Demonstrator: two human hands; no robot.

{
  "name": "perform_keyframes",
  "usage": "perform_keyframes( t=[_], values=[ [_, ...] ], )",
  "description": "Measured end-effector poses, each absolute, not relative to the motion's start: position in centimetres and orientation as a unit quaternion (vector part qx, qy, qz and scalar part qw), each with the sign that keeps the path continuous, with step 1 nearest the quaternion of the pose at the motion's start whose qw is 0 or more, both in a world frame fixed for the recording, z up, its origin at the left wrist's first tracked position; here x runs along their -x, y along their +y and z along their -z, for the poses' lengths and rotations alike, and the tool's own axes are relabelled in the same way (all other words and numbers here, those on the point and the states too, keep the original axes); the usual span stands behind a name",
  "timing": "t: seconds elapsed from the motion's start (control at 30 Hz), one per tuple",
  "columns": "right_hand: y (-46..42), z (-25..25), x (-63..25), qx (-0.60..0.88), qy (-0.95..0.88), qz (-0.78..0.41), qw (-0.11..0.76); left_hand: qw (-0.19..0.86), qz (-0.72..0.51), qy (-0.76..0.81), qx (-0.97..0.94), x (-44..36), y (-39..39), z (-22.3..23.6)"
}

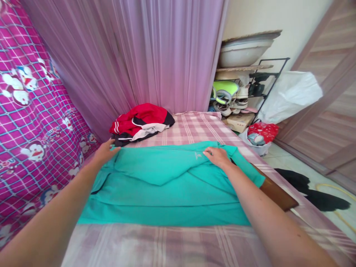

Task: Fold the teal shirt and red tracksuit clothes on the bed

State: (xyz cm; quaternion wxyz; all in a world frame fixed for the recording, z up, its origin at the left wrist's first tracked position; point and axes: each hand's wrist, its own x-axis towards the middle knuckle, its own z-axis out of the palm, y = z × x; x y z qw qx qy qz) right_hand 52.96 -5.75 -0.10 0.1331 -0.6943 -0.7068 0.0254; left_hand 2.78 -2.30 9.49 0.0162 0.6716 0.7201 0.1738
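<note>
A teal shirt lies spread across the bed, partly folded over itself. My left hand rests on its far left corner, fingers flat and pointing right. My right hand presses on the shirt's far right part, near a small white logo, fingers bent onto the cloth. I cannot tell whether either hand pinches the fabric.
A pile of red, black and white clothes lies behind the shirt on the pink checked bedsheet. A lilac curtain hangs behind, a magenta cartoon blanket at left. A shoe rack, a white bag and a red bag stand at right.
</note>
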Motion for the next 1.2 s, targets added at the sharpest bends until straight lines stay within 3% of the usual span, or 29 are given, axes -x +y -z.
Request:
perform_keyframes(
  t=[0.17, 0.3, 0.5, 0.9, 1.07, 1.2],
  values=[
    [-6.7, -2.0, -50.6, 0.686, -0.705, 0.029, 0.176, -0.012, -0.086, 0.641, -0.762, -5.6, -2.8, -5.4],
    [-6.9, -4.0, -43.4, 0.592, -0.779, -0.028, 0.203, -0.004, -0.018, 0.630, -0.776, -9.6, -3.7, -3.3],
    [-6.7, -3.0, -34.3, 0.507, -0.847, -0.140, 0.080, -0.002, -0.009, 0.657, -0.754, -11.5, -4.2, 0.1],
    [-6.4, 0.1, -49.1, 0.723, -0.686, -0.074, 0.028, 0.002, -0.023, 0.656, -0.755, -11.4, -4.4, 0.1],
    [-6.0, -1.9, -47.3, 0.748, -0.658, -0.083, 0.030, 0.006, -0.025, 0.658, -0.752, -11.5, -4.4, 0.0],
    [-5.8, -4.0, -40.9, 0.677, -0.725, -0.036, 0.117, 0.010, -0.021, 0.660, -0.751, -11.6, -4.5, -0.2]
  ],
)
